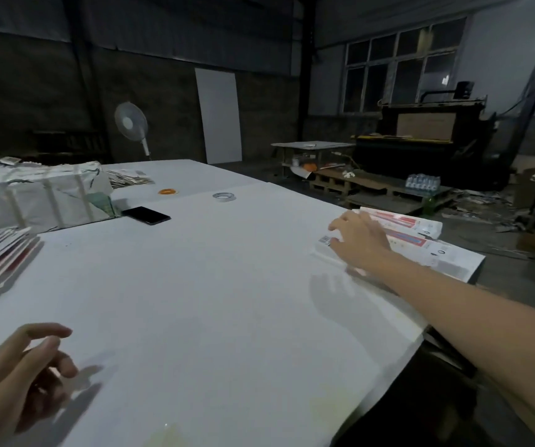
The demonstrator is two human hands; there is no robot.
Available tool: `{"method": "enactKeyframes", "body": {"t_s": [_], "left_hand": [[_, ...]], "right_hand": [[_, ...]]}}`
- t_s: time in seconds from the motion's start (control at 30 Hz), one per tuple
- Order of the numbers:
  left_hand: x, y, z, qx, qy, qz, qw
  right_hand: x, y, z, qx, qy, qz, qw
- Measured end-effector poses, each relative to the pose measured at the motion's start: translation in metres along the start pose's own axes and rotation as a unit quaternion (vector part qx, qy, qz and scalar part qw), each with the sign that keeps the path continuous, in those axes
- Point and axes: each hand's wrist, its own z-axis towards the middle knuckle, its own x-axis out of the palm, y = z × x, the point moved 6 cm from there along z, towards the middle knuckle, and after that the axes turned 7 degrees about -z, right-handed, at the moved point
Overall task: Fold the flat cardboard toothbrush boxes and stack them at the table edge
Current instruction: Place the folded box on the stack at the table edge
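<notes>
A dim workshop or small factory hall: dark heavy machine (427, 137), wooden pallets (379, 188), pedestal fan (131, 124), scraps littering the concrete floor (485, 201).

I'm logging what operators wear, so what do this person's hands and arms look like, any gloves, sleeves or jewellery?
Both hands are bare, with no gloves. The right hand leads to a forearm with no sleeve as far as the frame shows. The left hand is cut off at the wrist. No ring, watch or bracelet is visible.
</notes>
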Motion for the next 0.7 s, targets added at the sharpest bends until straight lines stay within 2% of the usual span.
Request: {"method": "enactKeyframes", "body": {"t_s": [0.07, 0.17, 0.33, 0.5, 0.57, 0.6, 0.7], "left_hand": [[0.005, -0.014, -0.006, 0.024, -0.021, 0.050, 0.998], [0.014, -0.032, -0.014, 0.025, -0.041, 0.045, 0.998], [0.024, -0.050, -0.025, 0.060, -0.038, 0.098, 0.993], [0.007, -0.060, -0.029, 0.121, -0.122, 0.239, 0.956], [0.001, -0.065, -0.032, 0.151, -0.148, 0.328, 0.921], [0.000, -0.070, -0.033, 0.170, -0.152, 0.389, 0.893], [-0.005, -0.085, -0.032, 0.214, -0.149, 0.581, 0.771]], "right_hand": [[-0.008, 0.051, -0.010, -0.051, 0.013, 0.063, 0.997], [-0.015, 0.140, -0.035, -0.138, 0.042, 0.155, 0.977], [-0.026, 0.285, -0.091, -0.244, 0.099, 0.312, 0.913], [-0.024, 0.380, -0.128, -0.291, 0.105, 0.371, 0.876], [-0.014, 0.390, -0.132, -0.288, 0.108, 0.376, 0.874], [-0.010, 0.391, -0.133, -0.288, 0.106, 0.381, 0.872], [-0.006, 0.384, -0.130, -0.279, 0.083, 0.429, 0.855]]}}
